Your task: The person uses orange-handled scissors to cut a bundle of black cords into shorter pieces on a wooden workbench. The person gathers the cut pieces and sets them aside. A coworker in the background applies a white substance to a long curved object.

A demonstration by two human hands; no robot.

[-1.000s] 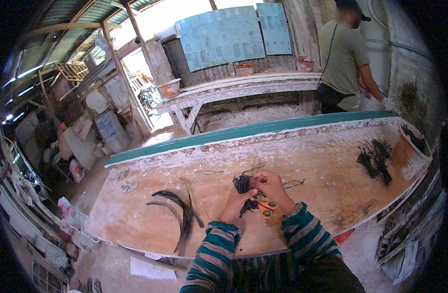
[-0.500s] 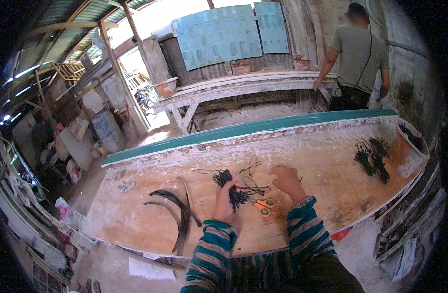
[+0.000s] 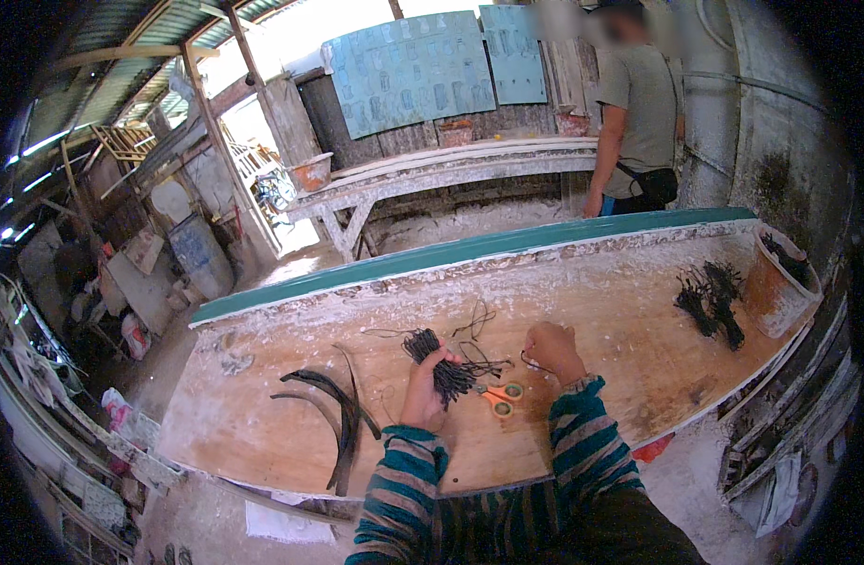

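My left hand (image 3: 421,391) is closed around a bundle of thin black strands (image 3: 449,375), holding it just over the wooden tabletop. To its right, my right hand (image 3: 556,352) is curled shut, and a thin dark strand (image 3: 529,361) shows at its fingertips. Orange-and-green-handled scissors (image 3: 501,397) lie between my hands, their blades partly behind the bundle. Loose thin black loops (image 3: 476,320) rest just beyond the bundle. Several long, curved black strips (image 3: 348,414) lie on the board to the left of my left hand.
Other tied black bundles (image 3: 712,299) lie at the right end, beside a whitish-orange bucket (image 3: 778,292) with dark strands inside. A green raised edge (image 3: 470,266) borders the table's far side. Beyond it stand a long white-stained bench (image 3: 451,171) and a person (image 3: 634,122).
My right hand has drawn its fingers in and now looks more tightly curled. The left hand keeps its hold on the bundle. The person at the back has turned and shifted left.
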